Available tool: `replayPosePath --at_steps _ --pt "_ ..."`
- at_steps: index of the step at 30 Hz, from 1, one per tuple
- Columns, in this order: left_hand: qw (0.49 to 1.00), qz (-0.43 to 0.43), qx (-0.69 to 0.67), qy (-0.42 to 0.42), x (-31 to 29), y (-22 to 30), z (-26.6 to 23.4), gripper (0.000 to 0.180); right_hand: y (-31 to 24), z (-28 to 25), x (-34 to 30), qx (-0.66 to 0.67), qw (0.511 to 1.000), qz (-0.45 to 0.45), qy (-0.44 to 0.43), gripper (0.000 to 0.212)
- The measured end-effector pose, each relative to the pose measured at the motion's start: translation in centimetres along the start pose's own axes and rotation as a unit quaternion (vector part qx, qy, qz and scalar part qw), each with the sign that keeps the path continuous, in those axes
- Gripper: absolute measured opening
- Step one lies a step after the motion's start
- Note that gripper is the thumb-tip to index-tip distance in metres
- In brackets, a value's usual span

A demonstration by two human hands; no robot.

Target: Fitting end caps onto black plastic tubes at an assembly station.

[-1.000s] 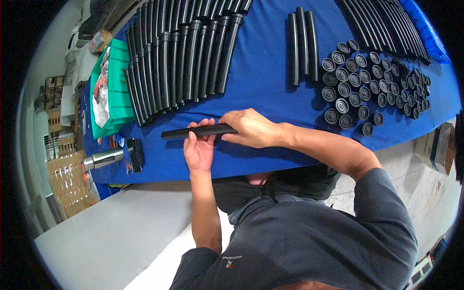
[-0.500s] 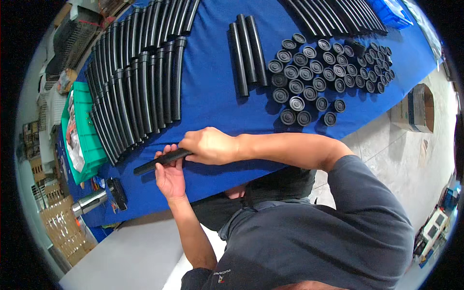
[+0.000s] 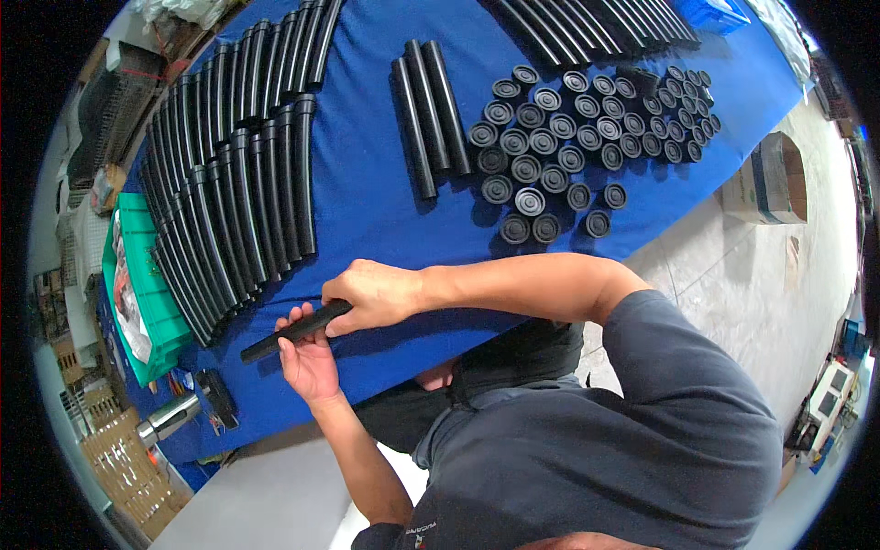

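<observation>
A person used both hands to hold one black tube [image 3: 289, 339] above the blue cloth-covered counter [image 3: 367, 206], close to its near edge. The left hand [image 3: 313, 368] was turned palm up, and its fingers were curled under and behind the tube, with the thumb in front. The right hand [image 3: 371, 293] came from the other side, and its fingers gripped the tube's right end and hid some of it. The tube was on a slant, and its left end poked out past the left hand. I could not tell if the tube touched the cloth.

Lots more black tubes [image 3: 238, 183] lay side by side in rows on the left. Many had a fatter ring at the far end. Three black tubes [image 3: 433, 110] lay next to each other in the middle. To the right of them was a big bunch of round black caps [image 3: 588, 137] with rings on their tops. Past the caps was another row of black tubes [image 3: 596, 27].

A green bin [image 3: 168, 316] sat at the left with something pale inside. Near it were a shiny silver cylinder [image 3: 171, 419] and a small black thing [image 3: 218, 401]. A cardboard box [image 3: 765, 192] was on the floor [image 3: 706, 293] at the right.
</observation>
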State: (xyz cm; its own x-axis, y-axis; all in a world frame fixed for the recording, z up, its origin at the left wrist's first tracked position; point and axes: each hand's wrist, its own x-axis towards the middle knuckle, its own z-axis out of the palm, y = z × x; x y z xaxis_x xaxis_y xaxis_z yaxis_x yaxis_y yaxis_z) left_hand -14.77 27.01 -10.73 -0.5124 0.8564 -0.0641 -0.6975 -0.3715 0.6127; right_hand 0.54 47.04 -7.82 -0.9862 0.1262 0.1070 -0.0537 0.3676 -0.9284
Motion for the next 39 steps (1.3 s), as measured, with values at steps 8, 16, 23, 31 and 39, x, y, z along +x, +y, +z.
replayPosePath --at_steps 8,16,23,31,39 --pt "1.0 0.003 0.02 -0.009 0.0 0.2 -0.4 0.036 -0.3 0.9 -0.4 0.008 0.997 -0.049 0.059 0.028" --pt "1.0 -0.009 -0.005 0.004 0.0 0.1 -0.1 0.035 -0.1 1.5 -0.8 -0.083 0.984 -0.09 0.129 0.026" --pt "1.0 -0.009 0.002 0.022 0.1 0.1 0.4 0.036 0.0 2.0 -0.8 -0.113 0.975 -0.125 0.144 0.031" --pt "0.999 -0.007 -0.011 0.032 0.1 0.3 0.6 0.034 0.2 2.1 -0.3 -0.13 0.971 -0.147 0.138 0.031" --pt "1.0 0.0 0.007 0.022 0.2 -0.7 1.2 0.034 0.5 1.3 -0.6 -0.04 0.993 -0.067 0.092 0.028"
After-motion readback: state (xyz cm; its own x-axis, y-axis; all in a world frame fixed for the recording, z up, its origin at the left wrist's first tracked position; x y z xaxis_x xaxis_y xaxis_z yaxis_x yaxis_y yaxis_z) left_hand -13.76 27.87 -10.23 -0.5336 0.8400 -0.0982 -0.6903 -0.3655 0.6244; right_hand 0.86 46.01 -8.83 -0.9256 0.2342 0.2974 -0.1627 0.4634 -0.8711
